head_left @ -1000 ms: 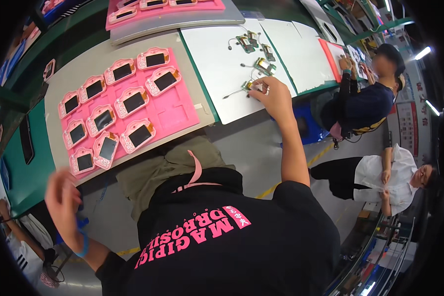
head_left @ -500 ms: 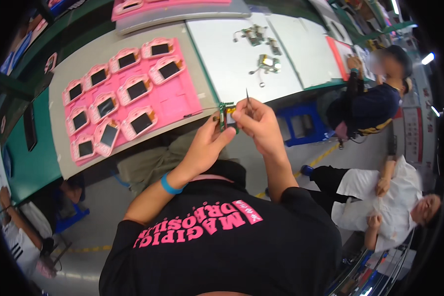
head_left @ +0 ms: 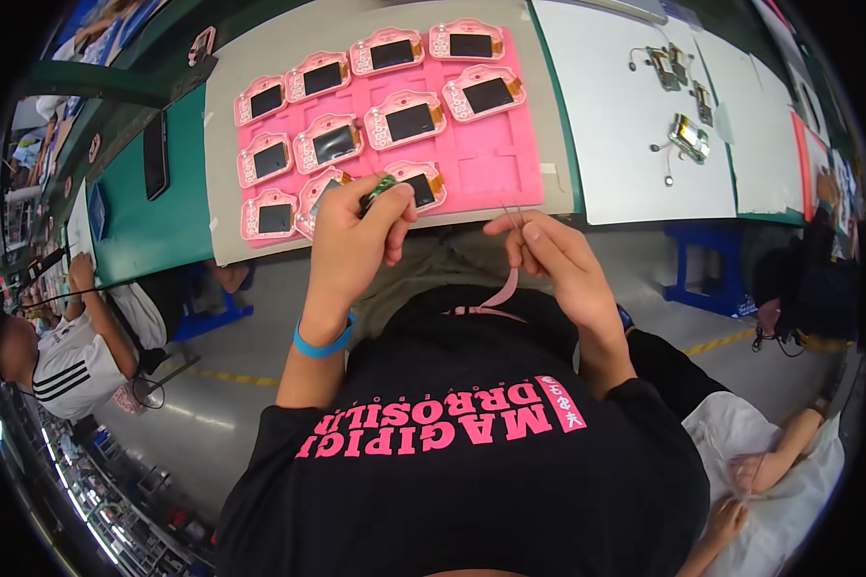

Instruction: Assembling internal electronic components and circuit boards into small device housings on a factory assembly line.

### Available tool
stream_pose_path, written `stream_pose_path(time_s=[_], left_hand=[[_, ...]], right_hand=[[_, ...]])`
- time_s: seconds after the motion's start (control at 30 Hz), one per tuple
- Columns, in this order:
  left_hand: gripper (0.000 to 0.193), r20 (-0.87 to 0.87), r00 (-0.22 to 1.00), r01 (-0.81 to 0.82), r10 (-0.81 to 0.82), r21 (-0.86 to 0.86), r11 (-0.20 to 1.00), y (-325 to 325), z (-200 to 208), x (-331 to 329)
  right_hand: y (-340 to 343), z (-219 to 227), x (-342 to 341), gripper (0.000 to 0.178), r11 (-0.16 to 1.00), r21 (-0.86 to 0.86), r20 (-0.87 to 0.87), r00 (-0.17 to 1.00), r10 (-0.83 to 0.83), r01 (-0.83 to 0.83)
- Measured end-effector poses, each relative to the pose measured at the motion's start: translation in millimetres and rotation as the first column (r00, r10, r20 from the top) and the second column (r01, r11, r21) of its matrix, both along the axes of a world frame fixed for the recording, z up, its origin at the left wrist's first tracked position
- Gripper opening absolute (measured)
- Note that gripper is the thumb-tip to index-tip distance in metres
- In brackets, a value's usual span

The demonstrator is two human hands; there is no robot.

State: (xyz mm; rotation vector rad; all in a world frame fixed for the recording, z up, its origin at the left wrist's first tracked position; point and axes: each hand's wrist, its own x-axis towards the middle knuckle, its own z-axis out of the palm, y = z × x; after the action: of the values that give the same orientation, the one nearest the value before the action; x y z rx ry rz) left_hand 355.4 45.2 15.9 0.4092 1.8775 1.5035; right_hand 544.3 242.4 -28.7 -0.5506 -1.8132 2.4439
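My left hand (head_left: 351,245), with a blue band at its wrist, is closed around a small green circuit board (head_left: 377,192), mostly hidden by the fingers. It hovers over the near row of a pink foam tray (head_left: 491,178). Just under it is a tilted pink device shell (head_left: 308,213), partly covered by the hand. Another pink shell with a dark screen (head_left: 423,190) lies right beside it. Off the table's front edge, my right hand (head_left: 563,260) grips thin metal tweezers (head_left: 515,221), their tips pointing up and apart from the board.
Several more pink shells (head_left: 409,120) with dark screens sit in rows on the tray. Circuit boards with wired parts (head_left: 688,139) lie on the white surface at right. A dark flat device (head_left: 156,154) rests on the green mat. A person in white (head_left: 770,471) is close at lower right.
My view has swung left. My left hand has carried the circuit board over the tray's near row, while the right hand with the tweezers has come away from the board.
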Motion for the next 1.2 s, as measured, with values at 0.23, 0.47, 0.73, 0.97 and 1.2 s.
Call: stream_pose_path(time_s=[0.23,0.47,0.73,0.97,1.2], left_hand=[[0.023,-0.299,0.948,0.033,-0.113,-0.259,0.965,33.6,9.4,-2.9],[0.029,-0.564,0.800,0.024,-0.205,-0.312,0.950,55.9,-4.8,-10.5],[0.019,-0.389,0.897,0.083,-0.208,-0.315,0.946,9.5,-10.9,-5.5],[0.041,-0.394,0.907,0.018,-0.147,-0.313,0.950,-16.9,-32.7,-4.0],[0.017,-0.398,0.909,0.045,-0.127,-0.209,0.977,-9.7,-10.5,4.2]], right_hand=[[-3.6,0.4,-16.3,0.027,0.993,-0.118,0.046,0.998,0.033,-0.028],[8.9,11.6,-24.4,0.023,0.903,-0.408,0.095,0.977,0.191,-0.137],[-33.4,-20.9,-19.6,0.021,0.910,-0.352,0.052,0.966,0.254,-0.220],[-58.2,-1.4,-13.7,0.024,0.924,-0.378,-0.042,0.998,0.042,-0.054],[-48.3,-1.8,-14.6,0.024,0.929,-0.363,-0.034,0.998,0.058,-0.066]])
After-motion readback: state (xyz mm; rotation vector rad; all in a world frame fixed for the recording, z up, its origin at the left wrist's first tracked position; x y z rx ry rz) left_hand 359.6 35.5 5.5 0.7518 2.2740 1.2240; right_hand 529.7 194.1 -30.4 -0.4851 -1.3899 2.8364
